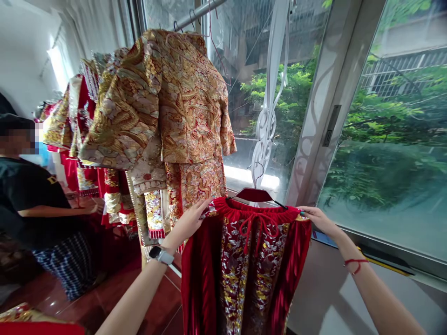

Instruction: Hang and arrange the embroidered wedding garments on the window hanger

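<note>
A dark red velvet skirt [204,279] with silver and gold embroidered panels faces me, upright. Its gathered waistband has a red drawstring [256,225] tied in a bow at the front. Inside the waist sits a hanger [249,194] with a dark red middle and a metal hook standing up. My left hand [192,219] grips the waistband's left end, fingers closed over the cloth. At the opposite end my right hand [319,218] pinches the waistband's corner. The skirt's lower part runs out of view.
Gold brocade jackets [192,102] hang from a metal rail [199,14], with several red and gold garments behind. A person [31,195] in a dark shirt crouches at the left. Windows [384,153] and a white ornamental bar [267,125] stand beyond the skirt. Red cloth [38,328] shows at bottom left.
</note>
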### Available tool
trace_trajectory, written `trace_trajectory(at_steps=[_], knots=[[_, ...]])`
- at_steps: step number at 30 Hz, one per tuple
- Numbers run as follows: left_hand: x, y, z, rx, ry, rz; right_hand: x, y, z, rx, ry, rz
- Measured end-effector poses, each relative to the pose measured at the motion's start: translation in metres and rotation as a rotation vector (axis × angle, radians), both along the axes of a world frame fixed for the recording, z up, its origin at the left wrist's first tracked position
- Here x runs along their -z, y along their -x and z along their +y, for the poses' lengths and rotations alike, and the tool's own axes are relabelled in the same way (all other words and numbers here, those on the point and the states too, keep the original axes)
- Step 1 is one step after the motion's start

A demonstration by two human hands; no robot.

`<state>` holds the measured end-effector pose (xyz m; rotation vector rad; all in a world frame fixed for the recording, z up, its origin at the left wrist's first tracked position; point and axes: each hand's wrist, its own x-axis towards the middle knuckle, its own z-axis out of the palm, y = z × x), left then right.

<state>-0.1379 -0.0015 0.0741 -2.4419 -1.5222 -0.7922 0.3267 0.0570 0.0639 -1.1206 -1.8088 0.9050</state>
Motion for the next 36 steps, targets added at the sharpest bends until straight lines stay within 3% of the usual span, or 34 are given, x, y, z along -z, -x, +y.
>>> trace_trajectory(at_steps=[8, 12, 15, 18, 19, 22, 25, 28, 33, 36], knots=[[-0.054, 0.025, 0.015, 0.281, 0.311, -0.003, 0.000, 0.000, -0.008, -0.031, 0.211, 0.102], [-0.056, 0.025, 0.018, 0.318, 0.397, -0.089, 0.007, -0.004, -0.011, 0.019, 0.178, 0.136], [-0.033, 0.006, 0.009, 0.170, 0.252, -0.104, 0.020, -0.002, -0.020, 0.074, 0.025, 0.116], [0.012, -0.035, -0.009, -0.188, -0.170, -0.094, 0.038, 0.005, -0.031, 0.122, -0.124, 0.053], [0.031, -0.051, -0.015, -0.223, -0.282, -0.042, 0.044, 0.007, -0.033, 0.132, -0.146, 0.031], [0.082, -0.091, -0.024, -0.059, -0.424, 0.223, 0.056, 0.014, -0.032, 0.197, -0.236, -0.049], [0.115, -0.108, -0.017, -0.015, -0.406, 0.374, 0.062, 0.017, -0.026, 0.328, -0.375, -0.156], [0.127, -0.110, -0.001, 0.004, -0.366, 0.418, 0.065, 0.025, -0.022, 0.400, -0.439, -0.235], [0.125, -0.119, 0.013, 0.014, -0.281, 0.419, 0.065, 0.055, -0.030, 0.619, -0.641, -0.311], [0.127, -0.128, 0.011, 0.048, -0.241, 0.462, 0.062, 0.068, -0.035, 0.607, -0.663, -0.357]])
